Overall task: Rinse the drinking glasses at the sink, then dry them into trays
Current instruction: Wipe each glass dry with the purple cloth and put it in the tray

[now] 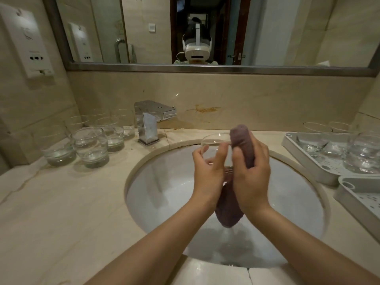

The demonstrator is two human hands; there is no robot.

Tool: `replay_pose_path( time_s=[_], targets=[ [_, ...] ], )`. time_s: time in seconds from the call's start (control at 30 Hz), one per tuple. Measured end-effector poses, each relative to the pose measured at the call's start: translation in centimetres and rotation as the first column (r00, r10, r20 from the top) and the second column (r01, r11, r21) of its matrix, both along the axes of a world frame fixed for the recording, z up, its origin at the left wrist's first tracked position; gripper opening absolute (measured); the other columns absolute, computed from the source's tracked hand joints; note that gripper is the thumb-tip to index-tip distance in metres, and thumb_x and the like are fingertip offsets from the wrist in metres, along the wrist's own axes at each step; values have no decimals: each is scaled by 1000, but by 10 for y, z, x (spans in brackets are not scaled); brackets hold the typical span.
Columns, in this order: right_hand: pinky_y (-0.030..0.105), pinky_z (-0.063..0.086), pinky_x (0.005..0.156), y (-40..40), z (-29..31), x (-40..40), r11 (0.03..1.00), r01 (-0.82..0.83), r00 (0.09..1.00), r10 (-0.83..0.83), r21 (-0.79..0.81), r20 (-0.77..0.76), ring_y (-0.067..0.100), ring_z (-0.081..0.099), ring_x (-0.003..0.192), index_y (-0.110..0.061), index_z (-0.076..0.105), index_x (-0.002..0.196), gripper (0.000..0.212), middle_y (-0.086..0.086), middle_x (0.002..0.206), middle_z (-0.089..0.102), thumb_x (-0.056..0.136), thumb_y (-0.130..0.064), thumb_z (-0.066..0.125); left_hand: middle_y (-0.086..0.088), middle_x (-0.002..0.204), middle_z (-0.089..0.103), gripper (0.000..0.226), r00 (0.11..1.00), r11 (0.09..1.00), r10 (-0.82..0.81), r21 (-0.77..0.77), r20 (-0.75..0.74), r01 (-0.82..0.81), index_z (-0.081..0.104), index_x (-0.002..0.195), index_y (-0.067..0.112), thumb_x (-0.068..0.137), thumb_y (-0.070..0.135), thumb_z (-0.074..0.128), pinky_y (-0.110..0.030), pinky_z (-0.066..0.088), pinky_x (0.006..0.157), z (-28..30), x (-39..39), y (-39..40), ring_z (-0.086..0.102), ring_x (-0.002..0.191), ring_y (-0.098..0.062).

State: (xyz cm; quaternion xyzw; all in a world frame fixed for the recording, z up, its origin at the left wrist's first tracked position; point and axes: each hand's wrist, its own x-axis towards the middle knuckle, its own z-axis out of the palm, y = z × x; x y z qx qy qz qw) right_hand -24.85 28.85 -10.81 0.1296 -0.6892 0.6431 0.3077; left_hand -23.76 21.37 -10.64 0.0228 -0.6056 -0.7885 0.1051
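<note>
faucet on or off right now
Off, as far as the frame shows: no stream falls from the faucet spout into the sink, where both hands hold a glass and cloth.

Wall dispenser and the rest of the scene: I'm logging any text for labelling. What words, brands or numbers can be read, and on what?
None can be read.
White wall dispenser: faint grey markings, too blurred.
Its mirror reflection: likewise unreadable.

A chrome faucet stood on the beige marble counter. A wide mirror hung above the backsplash, which bore an orange stain. A white wall-mounted unit hung at far left.
</note>
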Motion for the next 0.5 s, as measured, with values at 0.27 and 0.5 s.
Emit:
replay_pose_path(
  time_s=[0.27,0.5],
  targets=[
    [32,56,66,13,14,-3,776,-147,739,499,-614,454,21,69,70,-5,63,106,31,12,86,73,93,-31,52,-5,110,56,69,993,984,-107,-148,-57,97,36,127,33,73,36,80,-11,47,67,3,3,-1,61,92,-9],
    [26,47,65,12,20,-1,912,-121,874,284,-391,393,13,56,74,-17,62,89,15,-1,78,59,96,-20,49,-3,112,50,58,995,975,30,-217,-94,-50,26,126,34,85,41,65,-22,49,83,6,1,-9,56,94,-11]
  ],
)
